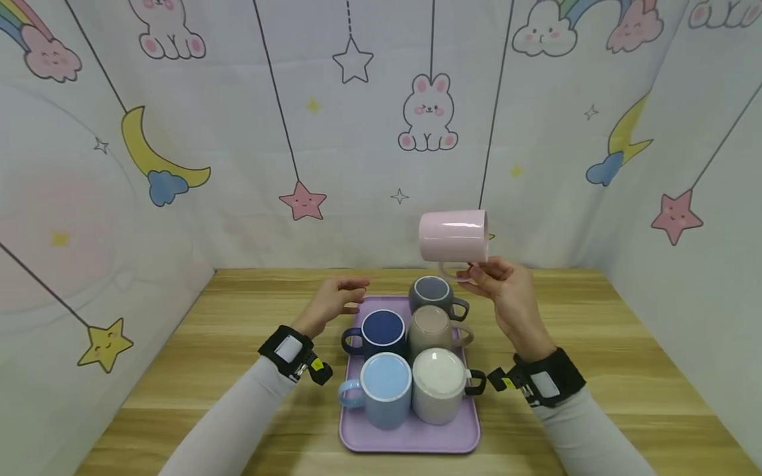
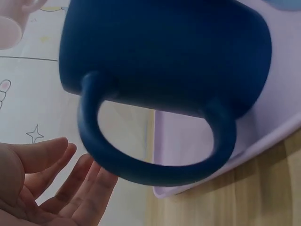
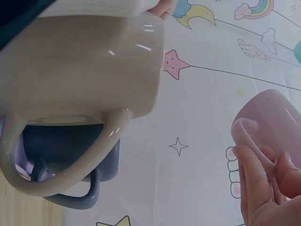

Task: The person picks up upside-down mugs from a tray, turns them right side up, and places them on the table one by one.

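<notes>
In the head view, my right hand (image 1: 513, 301) pinches the handle of a pink mug (image 1: 452, 236), held on its side above the tray's far right corner. My left hand (image 1: 333, 305) holds nothing, its fingers loosely extended beside the tray's far left corner. Nearest to it stands a navy mug (image 1: 383, 330), whose handle overlaps the fingertips in the left wrist view. Upside down on the lilac tray (image 1: 411, 443) are also a grey mug (image 1: 431, 291), a taupe mug (image 1: 430, 327), a light blue mug (image 1: 387, 396) and a cream mug (image 1: 439, 390) with a black handle.
The tray lies on a wood-grain table (image 1: 208, 370). White cloth walls (image 1: 369, 145) printed with stars, moons and rabbits close off the back and both sides. Handles of the left-hand mugs point left, those of the right-hand mugs point right.
</notes>
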`<action>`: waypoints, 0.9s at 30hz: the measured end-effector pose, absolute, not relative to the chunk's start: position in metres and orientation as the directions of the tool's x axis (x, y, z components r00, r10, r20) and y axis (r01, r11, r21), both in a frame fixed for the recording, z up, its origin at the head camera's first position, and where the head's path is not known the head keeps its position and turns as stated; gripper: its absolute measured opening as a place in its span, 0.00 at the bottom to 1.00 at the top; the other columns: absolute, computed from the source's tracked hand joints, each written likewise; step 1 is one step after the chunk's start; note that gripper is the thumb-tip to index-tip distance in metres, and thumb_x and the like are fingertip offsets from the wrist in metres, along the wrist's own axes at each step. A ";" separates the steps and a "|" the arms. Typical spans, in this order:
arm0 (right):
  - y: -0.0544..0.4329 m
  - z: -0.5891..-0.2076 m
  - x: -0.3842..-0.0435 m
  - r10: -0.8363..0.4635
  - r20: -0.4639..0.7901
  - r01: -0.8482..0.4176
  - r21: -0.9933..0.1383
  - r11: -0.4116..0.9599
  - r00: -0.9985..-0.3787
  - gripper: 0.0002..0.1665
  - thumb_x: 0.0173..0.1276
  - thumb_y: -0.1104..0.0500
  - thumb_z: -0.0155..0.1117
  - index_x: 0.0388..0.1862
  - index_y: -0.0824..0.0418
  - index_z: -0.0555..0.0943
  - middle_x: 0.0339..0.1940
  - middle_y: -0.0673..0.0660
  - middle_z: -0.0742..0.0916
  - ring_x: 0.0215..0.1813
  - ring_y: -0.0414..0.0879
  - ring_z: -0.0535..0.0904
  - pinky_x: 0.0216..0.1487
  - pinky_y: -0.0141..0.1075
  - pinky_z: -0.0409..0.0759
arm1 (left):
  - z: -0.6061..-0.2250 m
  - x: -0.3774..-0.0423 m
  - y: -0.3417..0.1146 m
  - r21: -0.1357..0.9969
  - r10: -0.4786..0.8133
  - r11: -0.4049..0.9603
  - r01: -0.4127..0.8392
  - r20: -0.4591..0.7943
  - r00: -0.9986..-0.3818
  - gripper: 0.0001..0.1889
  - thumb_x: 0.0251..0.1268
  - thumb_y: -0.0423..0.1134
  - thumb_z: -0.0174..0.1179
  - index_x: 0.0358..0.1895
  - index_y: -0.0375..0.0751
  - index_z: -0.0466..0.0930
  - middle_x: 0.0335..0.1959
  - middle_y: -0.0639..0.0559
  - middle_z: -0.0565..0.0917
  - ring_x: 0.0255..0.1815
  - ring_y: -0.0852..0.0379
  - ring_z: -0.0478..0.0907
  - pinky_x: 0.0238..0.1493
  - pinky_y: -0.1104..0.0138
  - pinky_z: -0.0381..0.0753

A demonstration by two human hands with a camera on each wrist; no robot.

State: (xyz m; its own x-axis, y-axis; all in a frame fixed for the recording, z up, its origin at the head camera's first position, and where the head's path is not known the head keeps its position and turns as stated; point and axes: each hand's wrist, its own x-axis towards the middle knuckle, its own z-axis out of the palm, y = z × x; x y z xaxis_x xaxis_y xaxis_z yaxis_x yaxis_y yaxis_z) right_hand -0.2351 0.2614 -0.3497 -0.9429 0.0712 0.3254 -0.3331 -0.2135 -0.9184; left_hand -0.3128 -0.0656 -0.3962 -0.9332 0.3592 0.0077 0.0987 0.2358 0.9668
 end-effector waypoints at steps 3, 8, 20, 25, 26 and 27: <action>0.262 -0.351 -0.234 0.081 0.323 -0.333 -0.919 -0.212 -0.943 0.09 0.75 0.73 0.61 0.47 0.64 0.85 0.38 0.55 0.91 0.43 0.46 0.91 0.50 0.42 0.88 | -0.404 -0.314 -0.068 0.967 0.357 0.242 0.084 -0.008 -0.934 0.20 0.81 0.32 0.53 0.70 0.28 0.74 0.70 0.31 0.75 0.63 0.32 0.78 0.62 0.47 0.83; 0.265 -0.350 -0.234 0.102 0.341 -0.356 -0.912 -0.205 -0.934 0.08 0.75 0.73 0.62 0.48 0.67 0.84 0.37 0.55 0.91 0.42 0.46 0.91 0.49 0.42 0.88 | -0.416 -0.315 -0.072 0.958 0.305 0.283 0.043 -0.047 -0.951 0.19 0.80 0.32 0.55 0.67 0.26 0.76 0.65 0.31 0.79 0.58 0.34 0.81 0.57 0.50 0.87; 0.275 -0.349 -0.239 0.151 0.351 -0.375 -0.910 -0.178 -0.924 0.09 0.75 0.73 0.62 0.49 0.68 0.85 0.37 0.55 0.91 0.41 0.45 0.91 0.48 0.41 0.89 | -0.441 -0.317 -0.077 0.890 0.248 0.453 0.046 -0.076 -0.966 0.22 0.70 0.25 0.59 0.66 0.25 0.76 0.53 0.32 0.85 0.46 0.43 0.85 0.47 0.58 0.90; 0.283 -0.351 -0.243 0.182 0.372 -0.403 -0.898 -0.180 -0.910 0.09 0.74 0.73 0.62 0.48 0.68 0.86 0.36 0.57 0.91 0.40 0.45 0.91 0.46 0.41 0.89 | -0.446 -0.317 -0.078 0.855 0.293 0.508 0.105 -0.056 -0.955 0.28 0.63 0.25 0.66 0.67 0.25 0.75 0.49 0.34 0.86 0.45 0.46 0.82 0.43 0.61 0.87; 0.285 -0.351 -0.243 0.191 0.374 -0.407 -0.895 -0.181 -0.908 0.09 0.74 0.73 0.62 0.49 0.71 0.85 0.36 0.56 0.91 0.40 0.45 0.91 0.46 0.41 0.89 | -0.448 -0.318 -0.078 0.851 0.298 0.512 0.116 -0.049 -0.953 0.28 0.62 0.25 0.67 0.67 0.25 0.74 0.48 0.35 0.86 0.44 0.47 0.82 0.42 0.63 0.86; 0.286 -0.351 -0.244 0.202 0.373 -0.408 -0.895 -0.178 -0.906 0.09 0.74 0.73 0.62 0.50 0.74 0.84 0.36 0.56 0.91 0.39 0.45 0.91 0.45 0.41 0.89 | -0.449 -0.318 -0.078 0.848 0.301 0.515 0.124 -0.044 -0.953 0.29 0.61 0.25 0.67 0.68 0.25 0.74 0.47 0.35 0.86 0.43 0.48 0.82 0.40 0.64 0.86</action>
State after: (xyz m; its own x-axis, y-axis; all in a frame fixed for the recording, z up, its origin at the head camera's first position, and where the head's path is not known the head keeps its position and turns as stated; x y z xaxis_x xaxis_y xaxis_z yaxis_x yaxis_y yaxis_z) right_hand -0.2439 0.2858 -0.3508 -0.9057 0.2016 0.3729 -0.4082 -0.1780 -0.8954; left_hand -0.3182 -0.0784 -0.4489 -0.9525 0.3013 -0.0439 0.1240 0.5154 0.8479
